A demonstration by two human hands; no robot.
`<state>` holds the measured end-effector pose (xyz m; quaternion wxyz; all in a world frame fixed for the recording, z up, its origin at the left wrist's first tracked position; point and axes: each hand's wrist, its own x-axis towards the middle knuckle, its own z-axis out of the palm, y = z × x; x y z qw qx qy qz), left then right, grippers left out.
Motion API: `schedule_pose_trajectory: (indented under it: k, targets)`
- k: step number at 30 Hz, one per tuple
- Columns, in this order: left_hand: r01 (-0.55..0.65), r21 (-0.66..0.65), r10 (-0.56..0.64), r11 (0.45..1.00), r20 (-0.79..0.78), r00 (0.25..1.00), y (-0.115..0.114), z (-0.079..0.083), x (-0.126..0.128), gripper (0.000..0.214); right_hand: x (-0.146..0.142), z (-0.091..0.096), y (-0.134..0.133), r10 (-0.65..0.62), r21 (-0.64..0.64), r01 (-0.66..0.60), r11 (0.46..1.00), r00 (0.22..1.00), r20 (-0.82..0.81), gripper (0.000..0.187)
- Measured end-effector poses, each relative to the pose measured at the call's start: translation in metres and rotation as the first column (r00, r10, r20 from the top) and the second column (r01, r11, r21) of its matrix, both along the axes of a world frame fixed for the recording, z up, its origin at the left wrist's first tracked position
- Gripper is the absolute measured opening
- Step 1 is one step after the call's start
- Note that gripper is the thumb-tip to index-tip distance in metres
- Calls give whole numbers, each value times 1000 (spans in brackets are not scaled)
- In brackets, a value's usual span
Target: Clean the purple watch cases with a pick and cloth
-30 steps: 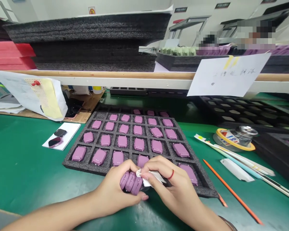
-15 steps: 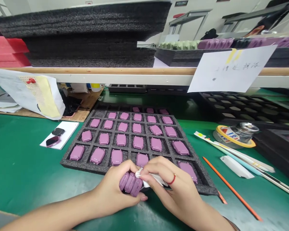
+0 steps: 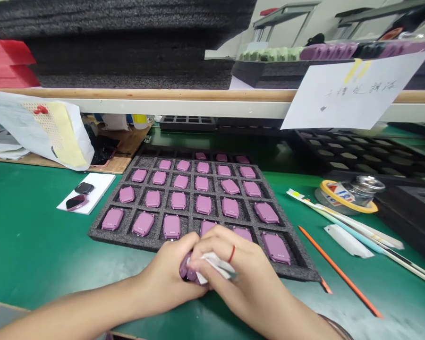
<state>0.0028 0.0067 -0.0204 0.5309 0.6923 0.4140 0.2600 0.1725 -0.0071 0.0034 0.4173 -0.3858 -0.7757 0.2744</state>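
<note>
My left hand (image 3: pixel 173 267) is closed around a small stack of purple watch cases (image 3: pixel 184 270), held low over the near edge of the tray. Pinched in the fingers of my right hand (image 3: pixel 233 264) is a white wipe (image 3: pixel 216 267), which lies against the cases and covers part of them. Just beyond both hands is a black foam tray (image 3: pixel 127 241), most of its pockets holding a purple watch case (image 3: pixel 179 200). My right hand hides some of the tray's front row.
Right of the tray lie an orange stick (image 3: pixel 340 271), several long swabs (image 3: pixel 357 231) and a glass bottle (image 3: pixel 354 193) with a metal top. Two watches sit on a white pad (image 3: pixel 99 186) at left. A shelf (image 3: pixel 184 107) with foam stacks crosses above.
My right hand and the wipe have moved left and down over the cases, covering more of them. The view has tilted slightly downward.
</note>
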Motion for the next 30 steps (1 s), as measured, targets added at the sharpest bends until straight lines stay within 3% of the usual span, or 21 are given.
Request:
schedule_pose_trajectory:
  k: [2, 6, 9, 13, 16, 21, 25, 30]
  targets:
    - [-34, -17, 34, 999, 18, 999, -1, 1, 0, 31, -1, 0, 5, -88, -119, 78, 990, 993, -78, 12]
    - [-4, -63, 15, 998, 175, 985, -3, 6, -1, 34, 12, 1, 14, -267, -351, 173, 920, 934, -239, 17]
    - [-8, -54, 22, 999, 266, 964, -5, 6, -4, 34, 22, -1, 14, -284, -291, 214, 933, 932, -225, 17]
    - [3, -22, 5, 1000, 370, 929, -6, 5, -5, 38, 27, -8, 14, -269, -47, 266, 963, 960, -74, 12]
    - [9, 18, -15, 1000, 428, 904, -6, 4, -7, 43, 28, -14, 15, -212, 70, 206, 976, 973, 89, 13]
    - [27, 40, -43, 999, 480, 876, -8, 2, -9, 49, 26, -18, 10, -15, 166, -41, 985, 945, 327, 17]
    - [0, 73, -34, 997, 465, 885, -6, 2, -9, 51, 25, -15, 3, 104, 104, -165, 981, 892, 440, 12]
    - [-21, 68, -12, 997, 462, 887, -6, 4, -8, 55, 26, -10, 0, 252, -43, -259, 965, 867, 429, 15]
